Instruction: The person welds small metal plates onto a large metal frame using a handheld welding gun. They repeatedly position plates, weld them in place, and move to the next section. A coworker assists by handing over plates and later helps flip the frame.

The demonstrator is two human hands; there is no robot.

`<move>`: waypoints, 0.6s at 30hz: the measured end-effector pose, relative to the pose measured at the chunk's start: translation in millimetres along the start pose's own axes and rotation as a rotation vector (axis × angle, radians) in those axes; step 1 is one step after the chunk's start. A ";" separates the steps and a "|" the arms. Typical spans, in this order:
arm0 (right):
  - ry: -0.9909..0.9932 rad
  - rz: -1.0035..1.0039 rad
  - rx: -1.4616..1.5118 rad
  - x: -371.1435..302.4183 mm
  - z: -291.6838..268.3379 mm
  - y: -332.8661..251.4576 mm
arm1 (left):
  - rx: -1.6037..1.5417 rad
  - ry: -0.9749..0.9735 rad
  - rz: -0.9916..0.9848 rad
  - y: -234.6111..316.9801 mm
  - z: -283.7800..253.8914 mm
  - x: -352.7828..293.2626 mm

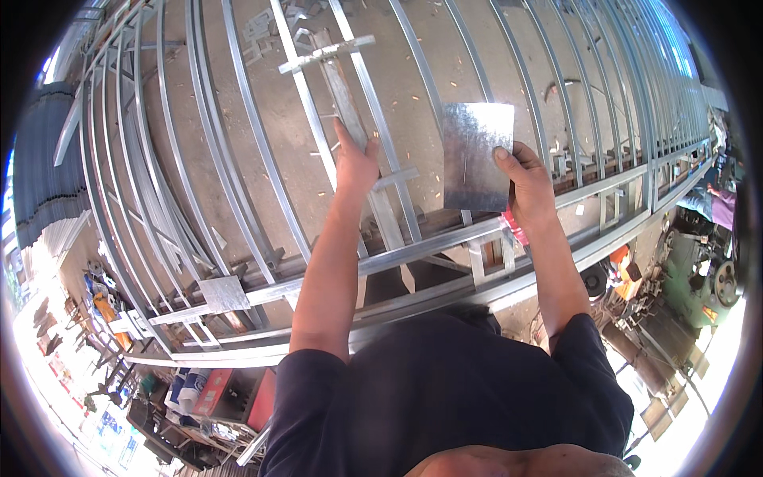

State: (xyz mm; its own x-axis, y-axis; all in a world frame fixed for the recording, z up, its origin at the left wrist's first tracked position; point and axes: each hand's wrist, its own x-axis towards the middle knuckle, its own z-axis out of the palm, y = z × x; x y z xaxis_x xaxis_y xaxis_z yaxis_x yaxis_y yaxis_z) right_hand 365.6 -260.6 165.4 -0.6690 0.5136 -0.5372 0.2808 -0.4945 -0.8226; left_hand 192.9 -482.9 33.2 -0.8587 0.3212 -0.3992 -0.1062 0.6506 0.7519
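In the head view, the right hand (526, 176) pinched a rectangular sheet-metal plate (477, 159) by its right edge, thumb on top, other fingers mostly hidden beneath. The plate was above the near edge of the steel-tube frame (413, 251), left of that grip, its long axis running away from the person. The left hand (358, 168), farther from the plate, was over a long flat metal bar (343, 94), index finger and thumb spread around it; whether that grip had hold could not be told. Another plate (223, 294) lay at the frame's near left corner.
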 end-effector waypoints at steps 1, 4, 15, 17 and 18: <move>-0.007 0.012 0.038 2.9 5.9 -2.3 | -0.014 -0.009 -0.004 -0.1 0.7 0.4; -0.027 -0.018 0.004 14.9 25.1 -11.9 | -0.035 -0.024 0.000 -3.9 0.8 1.8; -0.120 -0.058 -0.055 91.9 97.8 -57.7 | 0.104 0.148 0.095 6.3 -10.1 -11.8; -0.128 -0.085 -0.165 119.0 114.0 -70.1 | 0.160 0.176 0.193 36.6 -40.8 -12.0; -0.139 -0.102 -0.219 138.9 123.3 -75.2 | 0.118 0.178 0.186 48.3 -58.3 3.0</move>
State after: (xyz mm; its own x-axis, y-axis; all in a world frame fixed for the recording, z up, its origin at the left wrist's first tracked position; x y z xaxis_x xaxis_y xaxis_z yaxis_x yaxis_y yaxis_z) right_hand 166.7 -238.6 175.6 -0.7852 0.4442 -0.4315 0.3394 -0.2743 -0.8998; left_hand 155.9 -490.7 98.9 -0.9337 0.3235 -0.1533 0.1122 0.6710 0.7330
